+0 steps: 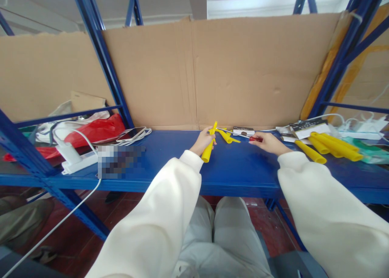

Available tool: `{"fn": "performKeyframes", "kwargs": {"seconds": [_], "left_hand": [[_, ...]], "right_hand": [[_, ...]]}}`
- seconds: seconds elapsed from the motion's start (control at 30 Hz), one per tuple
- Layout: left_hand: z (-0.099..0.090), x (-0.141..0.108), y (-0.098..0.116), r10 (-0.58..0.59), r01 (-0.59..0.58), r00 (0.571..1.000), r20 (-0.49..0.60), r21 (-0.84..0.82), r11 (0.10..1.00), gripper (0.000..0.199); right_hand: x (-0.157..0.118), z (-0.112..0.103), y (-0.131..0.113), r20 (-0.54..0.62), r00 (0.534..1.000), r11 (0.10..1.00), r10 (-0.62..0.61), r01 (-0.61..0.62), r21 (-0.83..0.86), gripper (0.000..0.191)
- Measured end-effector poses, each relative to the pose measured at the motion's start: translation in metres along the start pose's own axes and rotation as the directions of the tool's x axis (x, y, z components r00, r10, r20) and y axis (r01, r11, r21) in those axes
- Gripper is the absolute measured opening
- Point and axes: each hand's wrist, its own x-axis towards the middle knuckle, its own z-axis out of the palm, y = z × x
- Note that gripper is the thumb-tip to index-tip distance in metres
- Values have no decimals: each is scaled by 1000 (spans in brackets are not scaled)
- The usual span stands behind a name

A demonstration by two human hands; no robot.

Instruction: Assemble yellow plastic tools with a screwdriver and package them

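My left hand (205, 141) is closed around a yellow plastic part (207, 153) with a hollow tube-like lower end and a narrower top with side pieces. In my right hand (269, 142) is a screwdriver (255, 139) with a red handle. Its long metal shaft points left, and the tip reaches the upper part of the yellow piece; whether it touches a screw is too small to see. Just behind, on the blue shelf (170, 156), lies another yellow part (225, 136) with a pointed, branching end. A small black-and-white box (243, 131) stands behind the screwdriver.
Several yellow tubes (334, 145) lie at the right beside a dark-and-white box (310, 128) and white cables. At left are a power strip (80, 163), a phone (131, 134) with a coiled cable, and a red bag (100, 130). Cardboard (243, 71) walls the back between blue posts.
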Motion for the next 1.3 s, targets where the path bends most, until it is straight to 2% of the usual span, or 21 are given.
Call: {"fn": "performKeyframes", "kwargs": {"seconds": [0.13, 0.4, 0.6, 0.77, 0.93, 1.07, 1.17, 1.3], "left_hand": [[0, 2, 0, -3, 3, 1000, -11, -7, 1000, 54], [0, 0, 0, -5, 4, 1000, 15, 12, 1000, 55], [0, -1, 1, -2, 2, 1000, 4, 13, 1000, 53], [0, 2, -2, 14, -14, 1000, -10, -11, 1000, 51], [0, 0, 0, 11, -11, 1000, 0, 5, 1000, 52], [1, -4, 3, 0, 0, 1000, 12, 17, 1000, 53], [0, -3, 2, 0, -1, 1000, 19, 18, 1000, 53], [-1, 2, -2, -2, 2, 1000, 16, 12, 1000, 54]], "right_hand": [[1, 1, -3, 44, 999, 998, -20, 18, 53, 32], [2, 5, 8, -77, 992, 994, 97, -101, -47, 26], [0, -2, -5, 1, 1000, 1000, -10, 10, 26, 35], [-1, -2, -10, 31, 1000, 998, -5, 3, 69, 42], [1, 4, 1, -18, 999, 993, 38, -36, 111, 40], [1, 7, 8, -64, 994, 995, 94, -90, 50, 33], [0, 5, 7, -63, 997, 998, 53, -51, 40, 31], [-1, 1, -1, 3, 1000, 998, 0, 0, 68, 31]]}}
